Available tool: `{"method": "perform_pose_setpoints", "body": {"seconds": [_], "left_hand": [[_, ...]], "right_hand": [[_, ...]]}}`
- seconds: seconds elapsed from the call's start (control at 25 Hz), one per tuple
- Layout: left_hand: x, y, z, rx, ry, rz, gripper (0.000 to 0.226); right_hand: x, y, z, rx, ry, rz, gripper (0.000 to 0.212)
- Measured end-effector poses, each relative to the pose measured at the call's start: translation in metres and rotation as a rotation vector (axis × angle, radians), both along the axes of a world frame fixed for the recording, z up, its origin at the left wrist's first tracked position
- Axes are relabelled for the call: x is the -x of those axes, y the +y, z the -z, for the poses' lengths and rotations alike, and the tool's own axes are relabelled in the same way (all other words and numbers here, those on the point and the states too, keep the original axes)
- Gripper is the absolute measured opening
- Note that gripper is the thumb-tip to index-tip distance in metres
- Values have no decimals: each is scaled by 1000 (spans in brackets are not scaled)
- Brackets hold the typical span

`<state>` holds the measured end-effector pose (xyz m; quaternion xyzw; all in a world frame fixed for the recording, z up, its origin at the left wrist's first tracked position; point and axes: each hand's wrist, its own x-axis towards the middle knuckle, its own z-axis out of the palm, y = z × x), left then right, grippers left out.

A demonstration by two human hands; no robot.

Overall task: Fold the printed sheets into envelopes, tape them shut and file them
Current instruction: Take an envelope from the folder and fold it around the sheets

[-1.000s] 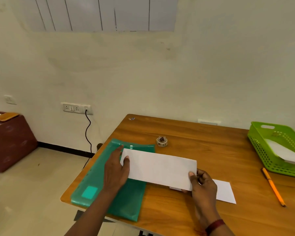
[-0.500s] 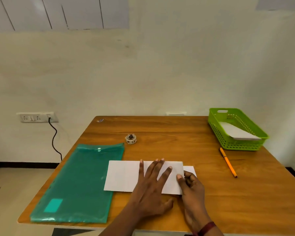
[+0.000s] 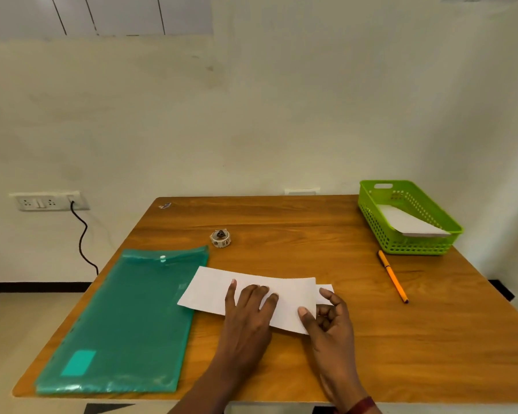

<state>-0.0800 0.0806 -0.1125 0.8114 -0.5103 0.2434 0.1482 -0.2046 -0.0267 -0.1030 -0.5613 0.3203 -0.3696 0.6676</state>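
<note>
- Head view: wooden worktop (image 3: 281,222) set against a pale wall and carrying everything below.
- Green plastic document folder (image 3: 126,318) lies flat on the left side, snap flap at the far end, touching the left end of the sheet.
- Folded white sheet (image 3: 210,291) lies near the front middle of the worktop, long side running left to right, right end bowed up slightly.
- Lime green basket (image 3: 371,216) stands at the far right corner; a folded white paper (image 3: 407,222) leans inside it.
- Left hand (image 3: 247,318) lies flat on the sheet's middle, grip apart, fingers straight and pressing down.
- Right hand (image 3: 332,327) is at the sheet's right end, thumb on top, fingers curled past the edge; grip clamped on that end.
- Wall socket plate (image 3: 42,201) at left, with a black cable (image 3: 83,240) hanging from it.
- Orange pen (image 3: 392,276) lies just in front of the basket.
- Tape roll (image 3: 220,238) sits beyond the sheet, near the folder's far corner.
- Small white slip (image 3: 323,287) shows from under the sheet's right end.
</note>
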Motion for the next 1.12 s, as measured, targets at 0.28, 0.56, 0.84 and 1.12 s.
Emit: {"method": "perform_pose_setpoints", "body": {"seconds": [0.28, 0.56, 0.84, 1.12], "left_hand": [[2, 5, -3, 161, 9, -158, 42], [-1, 1, 3, 271, 45, -201, 35], [-6, -2, 7, 365, -14, -157, 57], [-5, -3, 8, 195, -82, -61, 108]], "right_hand": [[2, -1, -2, 518, 153, -96, 65], [-8, -35, 4, 997, 241, 43, 35], [-15, -28, -3, 506, 20, -105, 16], [-14, -14, -14, 369, -48, -271, 22]]}}
